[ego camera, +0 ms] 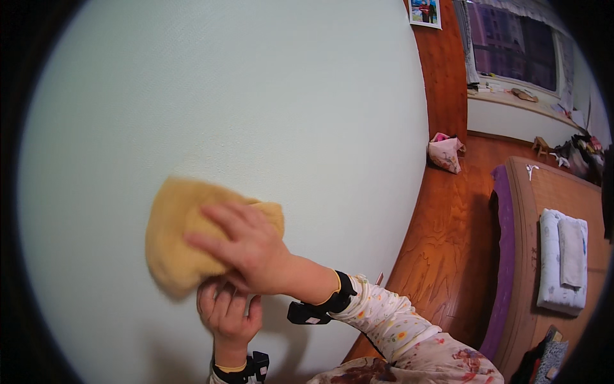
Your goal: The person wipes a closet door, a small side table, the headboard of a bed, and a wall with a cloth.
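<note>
A folded yellow cloth (pixel 175 230) lies against a pale, lightly textured wall (pixel 288 96). My right hand (pixel 249 245) presses the cloth to the wall with its fingers spread over it; cloth and fingers are blurred. Just below, my left hand (pixel 230 307) is held near the cloth's lower edge with fingers curled. The right hand partly covers its fingertips, so whether they grip the cloth is hidden. Each wrist wears a black strap with a small box, and the right sleeve (pixel 383 312) has a floral print.
To the right, a wooden floor (pixel 441 230) runs between the wall and a bed with a woven mat (pixel 523 230). On the bed lies a folded white quilt (pixel 549 269). A pink bag (pixel 446 153) stands by the wall's far end, beneath a framed picture (pixel 425 13). Beyond is a cluttered windowsill (pixel 503 102).
</note>
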{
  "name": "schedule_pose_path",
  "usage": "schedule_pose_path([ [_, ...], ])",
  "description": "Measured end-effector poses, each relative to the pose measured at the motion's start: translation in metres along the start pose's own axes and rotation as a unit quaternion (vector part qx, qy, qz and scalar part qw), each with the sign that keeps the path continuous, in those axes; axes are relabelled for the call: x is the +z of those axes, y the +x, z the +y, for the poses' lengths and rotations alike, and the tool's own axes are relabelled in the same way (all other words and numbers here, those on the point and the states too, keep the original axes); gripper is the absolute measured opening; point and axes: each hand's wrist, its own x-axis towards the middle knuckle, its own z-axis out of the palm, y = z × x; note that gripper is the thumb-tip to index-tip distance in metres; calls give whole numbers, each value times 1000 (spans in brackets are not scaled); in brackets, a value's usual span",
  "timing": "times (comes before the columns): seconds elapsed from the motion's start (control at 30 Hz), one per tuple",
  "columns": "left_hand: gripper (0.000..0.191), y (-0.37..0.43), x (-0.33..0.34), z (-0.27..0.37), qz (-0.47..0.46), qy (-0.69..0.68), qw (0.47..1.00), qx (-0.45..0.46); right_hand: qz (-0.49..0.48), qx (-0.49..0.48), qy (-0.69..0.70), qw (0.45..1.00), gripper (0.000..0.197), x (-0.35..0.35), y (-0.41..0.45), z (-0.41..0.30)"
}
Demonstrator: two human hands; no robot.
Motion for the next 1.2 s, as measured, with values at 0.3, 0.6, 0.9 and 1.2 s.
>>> schedule_pose_path([
  [0.3, 19, -5, -3, 0, -18, 29, 999, 9, 149, 131, -27, 980, 67, -39, -26, 117],
  [0.6, 18, -2, -1, 3, -41, 61, 997, 8, 255, 595, -69, 759, 55, -95, -230, 216],
  [0.9, 16, -20, -6, -6, -57, 108, 992, 2, 357, 858, 226, 293, 25, -41, -473, 108],
  [1.2, 17, -5, 5, 0, -22, 78, 997, 8, 390, 703, 97, 587, 58, -84, -322, 245],
])
